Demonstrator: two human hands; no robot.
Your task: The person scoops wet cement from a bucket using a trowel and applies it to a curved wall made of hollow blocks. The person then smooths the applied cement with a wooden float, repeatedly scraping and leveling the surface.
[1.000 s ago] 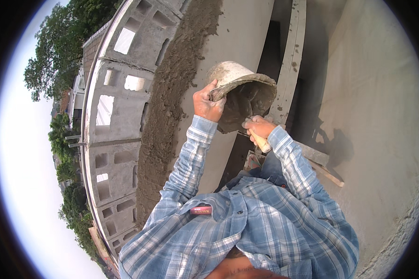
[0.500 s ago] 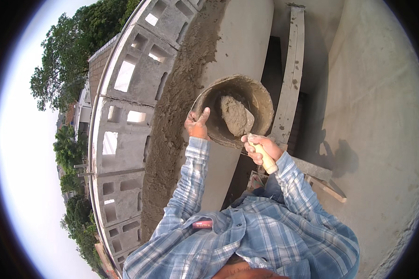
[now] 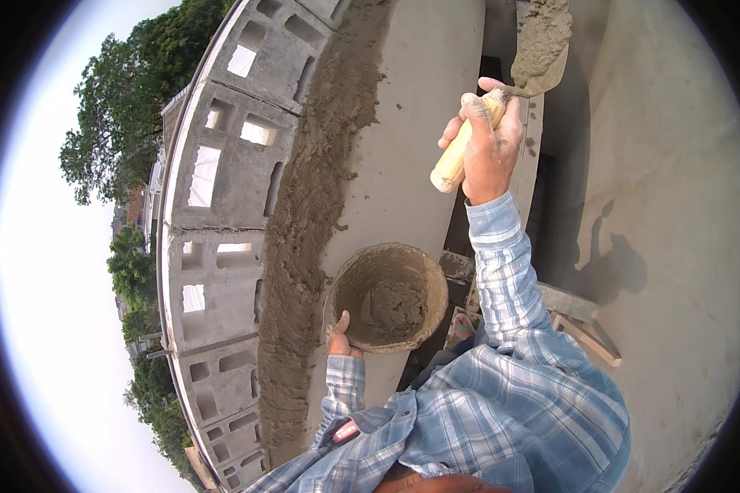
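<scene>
Blue-sleeved right hand [image 3: 493, 158] grips a trowel [image 3: 547, 80] clear of the bucket [image 3: 352, 289], left hand [image 3: 341, 337] apparently clasping its rim [image 3: 393, 247].

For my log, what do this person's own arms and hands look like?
The left sleeve and right sleeve are long, in blue and white plaid, with matching cuffs at the wrists. The left hand and right hand wear no gloves; pale smears show on the right one.

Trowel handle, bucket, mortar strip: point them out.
Trowel handle [image 3: 454, 163]: head view, bare lower part.
Bucket [image 3: 349, 287]: head view, left inner wall.
Mortar strip [image 3: 304, 218]: head view, middle of its length.
</scene>
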